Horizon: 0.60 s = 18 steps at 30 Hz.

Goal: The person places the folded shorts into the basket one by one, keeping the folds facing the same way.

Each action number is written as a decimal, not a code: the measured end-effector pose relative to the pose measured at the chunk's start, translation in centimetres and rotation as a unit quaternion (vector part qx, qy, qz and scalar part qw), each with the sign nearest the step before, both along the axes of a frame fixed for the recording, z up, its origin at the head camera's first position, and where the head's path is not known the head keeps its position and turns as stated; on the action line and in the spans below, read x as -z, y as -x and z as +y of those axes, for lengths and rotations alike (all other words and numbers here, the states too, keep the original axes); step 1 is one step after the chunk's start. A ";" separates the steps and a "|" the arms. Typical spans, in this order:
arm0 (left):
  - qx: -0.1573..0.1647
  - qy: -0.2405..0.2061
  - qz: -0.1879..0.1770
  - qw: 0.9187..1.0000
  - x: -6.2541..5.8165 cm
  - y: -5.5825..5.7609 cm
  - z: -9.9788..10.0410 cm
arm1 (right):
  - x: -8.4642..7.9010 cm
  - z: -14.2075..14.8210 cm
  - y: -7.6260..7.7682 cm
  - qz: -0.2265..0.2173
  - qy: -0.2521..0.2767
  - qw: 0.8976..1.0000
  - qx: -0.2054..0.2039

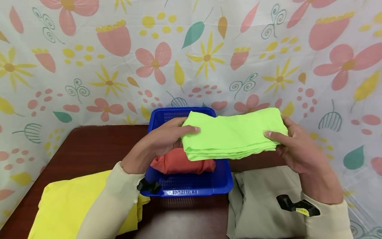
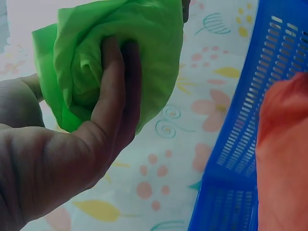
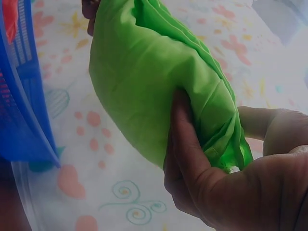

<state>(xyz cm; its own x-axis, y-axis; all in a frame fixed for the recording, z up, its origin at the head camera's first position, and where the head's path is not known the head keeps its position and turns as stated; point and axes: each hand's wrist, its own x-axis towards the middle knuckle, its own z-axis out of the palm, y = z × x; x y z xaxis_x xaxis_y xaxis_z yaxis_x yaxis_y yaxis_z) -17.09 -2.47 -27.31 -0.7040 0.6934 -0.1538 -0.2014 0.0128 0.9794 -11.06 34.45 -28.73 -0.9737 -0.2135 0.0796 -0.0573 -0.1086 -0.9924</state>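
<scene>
A lime-green folded cloth [image 1: 232, 132] is held up by both hands, its layered edges facing me. My left hand [image 1: 167, 134] grips its left end, thumb on top and fingers underneath. At the other end my right hand [image 1: 298, 146] pinches it the same way, thumb on the upper face. Both wrist views show fingers curled against the underside of the green cloth [image 2: 144, 57]. Below it stands a blue plastic basket [image 1: 223, 179] with perforated walls. Inside lies a folded orange-red cloth [image 1: 185, 164], partly hidden by the green one.
Yellow fabric [image 1: 71, 202] is spread on the dark wooden table [image 1: 98, 142] at the left, under the left forearm. Grey-beige folded fabric [image 1: 265, 199] lies right of the basket, under the right wrist. A flower-printed sheet [image 1: 206, 56] hangs behind the table.
</scene>
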 end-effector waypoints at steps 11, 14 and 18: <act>-0.017 -0.013 0.022 1.000 1.1 -1.0 -3.5 | 0.3 -2.8 0.3 -0.012 -0.017 1.000 -0.016; -0.017 -0.012 0.027 0.999 1.2 -1.3 -4.2 | 0.3 -3.4 0.2 -0.012 -0.016 1.000 -0.017; -0.023 -0.011 0.031 0.999 1.6 -1.6 -5.0 | 0.1 -4.0 0.2 -0.014 -0.033 0.999 -0.018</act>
